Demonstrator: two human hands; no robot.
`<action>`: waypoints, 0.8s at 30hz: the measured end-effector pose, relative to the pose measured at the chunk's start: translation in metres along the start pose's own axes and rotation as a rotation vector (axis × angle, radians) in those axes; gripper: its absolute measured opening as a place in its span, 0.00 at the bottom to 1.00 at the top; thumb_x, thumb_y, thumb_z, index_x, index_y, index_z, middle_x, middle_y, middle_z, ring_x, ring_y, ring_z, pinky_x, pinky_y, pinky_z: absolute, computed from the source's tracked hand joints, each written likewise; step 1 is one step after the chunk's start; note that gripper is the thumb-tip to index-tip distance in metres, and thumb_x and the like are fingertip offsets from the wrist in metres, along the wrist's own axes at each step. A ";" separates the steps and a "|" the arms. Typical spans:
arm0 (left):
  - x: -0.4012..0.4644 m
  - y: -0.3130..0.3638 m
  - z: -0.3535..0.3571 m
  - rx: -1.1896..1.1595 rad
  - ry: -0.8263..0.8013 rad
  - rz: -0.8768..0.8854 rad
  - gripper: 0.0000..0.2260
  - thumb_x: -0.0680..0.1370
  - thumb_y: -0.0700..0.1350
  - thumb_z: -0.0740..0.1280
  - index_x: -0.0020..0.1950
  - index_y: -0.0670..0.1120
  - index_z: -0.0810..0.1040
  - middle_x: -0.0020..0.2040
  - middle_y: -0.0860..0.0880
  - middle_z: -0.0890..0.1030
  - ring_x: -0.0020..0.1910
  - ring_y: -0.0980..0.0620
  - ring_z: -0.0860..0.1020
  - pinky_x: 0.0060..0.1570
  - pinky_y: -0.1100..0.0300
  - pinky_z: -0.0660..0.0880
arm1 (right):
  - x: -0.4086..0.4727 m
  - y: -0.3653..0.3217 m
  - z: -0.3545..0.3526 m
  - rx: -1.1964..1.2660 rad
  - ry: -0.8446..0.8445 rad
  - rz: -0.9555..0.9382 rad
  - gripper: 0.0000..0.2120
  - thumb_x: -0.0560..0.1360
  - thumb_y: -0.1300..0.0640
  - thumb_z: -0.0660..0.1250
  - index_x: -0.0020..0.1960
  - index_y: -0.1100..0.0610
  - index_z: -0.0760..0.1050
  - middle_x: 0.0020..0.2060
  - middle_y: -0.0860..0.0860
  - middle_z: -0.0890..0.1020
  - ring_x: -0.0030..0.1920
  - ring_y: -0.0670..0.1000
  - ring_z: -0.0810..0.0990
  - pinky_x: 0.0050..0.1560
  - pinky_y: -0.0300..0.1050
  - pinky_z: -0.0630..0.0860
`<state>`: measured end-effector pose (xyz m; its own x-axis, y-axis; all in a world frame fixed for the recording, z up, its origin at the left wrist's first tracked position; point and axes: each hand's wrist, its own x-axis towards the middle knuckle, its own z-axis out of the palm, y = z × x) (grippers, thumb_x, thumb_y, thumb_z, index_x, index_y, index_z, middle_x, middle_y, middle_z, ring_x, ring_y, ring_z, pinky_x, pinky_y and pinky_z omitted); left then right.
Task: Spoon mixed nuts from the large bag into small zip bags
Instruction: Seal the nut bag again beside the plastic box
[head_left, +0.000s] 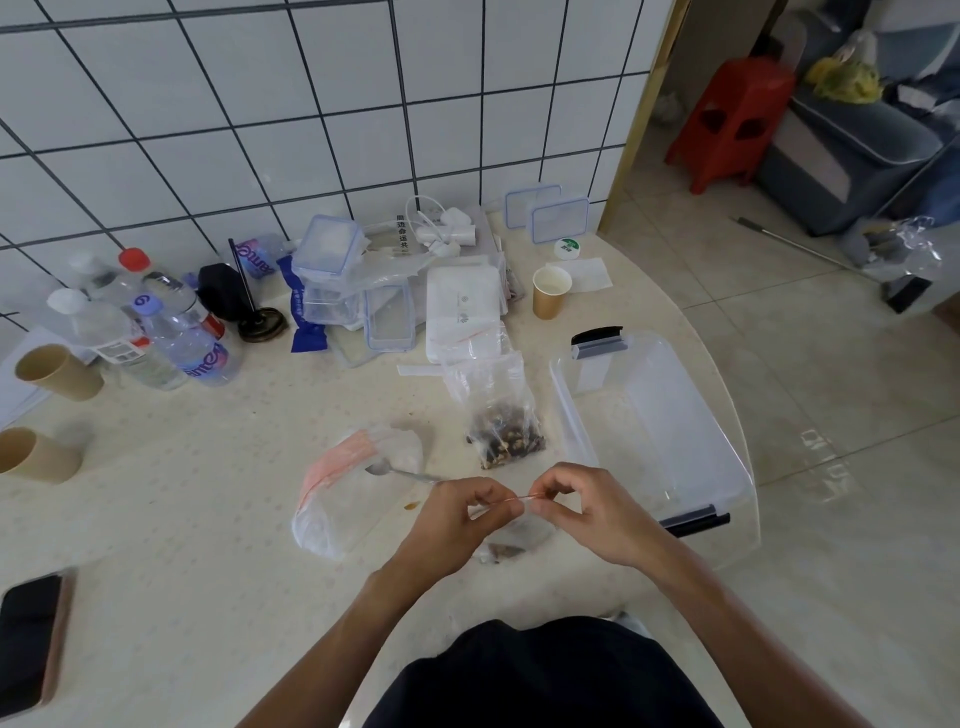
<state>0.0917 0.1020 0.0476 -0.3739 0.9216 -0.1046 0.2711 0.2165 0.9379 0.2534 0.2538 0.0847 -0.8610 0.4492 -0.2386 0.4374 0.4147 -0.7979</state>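
My left hand (457, 519) and my right hand (587, 514) both pinch the red zip strip at the top of a small zip bag (511, 543) that holds a few nuts and hangs just above the table. A metal spoon (400, 472) lies on a crumpled clear bag with a red zip strip (343, 499) to the left of my hands. Behind my hands stands the large clear bag of mixed nuts (498, 415), its dark nuts gathered at the bottom.
A clear plastic bin (660, 431) with black latches lies to the right by the table edge. Paper cups (549, 291), water bottles (171, 332), small lidded boxes (327, 254) and a stack of zip bags (465, 338) crowd the back. A phone (31, 639) lies front left.
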 end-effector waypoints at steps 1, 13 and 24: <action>0.000 0.000 0.001 -0.018 0.005 -0.004 0.04 0.80 0.49 0.73 0.49 0.50 0.88 0.44 0.57 0.87 0.45 0.58 0.85 0.50 0.66 0.78 | 0.000 0.000 0.001 0.000 -0.004 -0.001 0.02 0.80 0.53 0.71 0.51 0.49 0.82 0.46 0.41 0.84 0.51 0.40 0.82 0.54 0.34 0.76; -0.001 0.004 -0.003 0.014 0.013 -0.029 0.03 0.77 0.51 0.76 0.47 0.54 0.89 0.44 0.60 0.87 0.44 0.59 0.85 0.50 0.66 0.78 | -0.002 -0.004 0.010 -0.039 0.034 -0.035 0.04 0.81 0.56 0.70 0.51 0.53 0.83 0.45 0.43 0.84 0.49 0.43 0.82 0.52 0.44 0.79; -0.026 -0.023 -0.047 -0.053 0.072 -0.237 0.14 0.76 0.60 0.71 0.39 0.53 0.87 0.41 0.53 0.87 0.42 0.58 0.83 0.47 0.68 0.76 | -0.004 0.010 -0.012 0.015 0.099 0.151 0.05 0.81 0.59 0.69 0.46 0.56 0.80 0.38 0.49 0.86 0.41 0.48 0.86 0.50 0.53 0.83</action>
<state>0.0541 0.0579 0.0445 -0.4837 0.8217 -0.3014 0.1223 0.4044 0.9064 0.2646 0.2659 0.0845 -0.7554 0.5819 -0.3012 0.5553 0.3246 -0.7657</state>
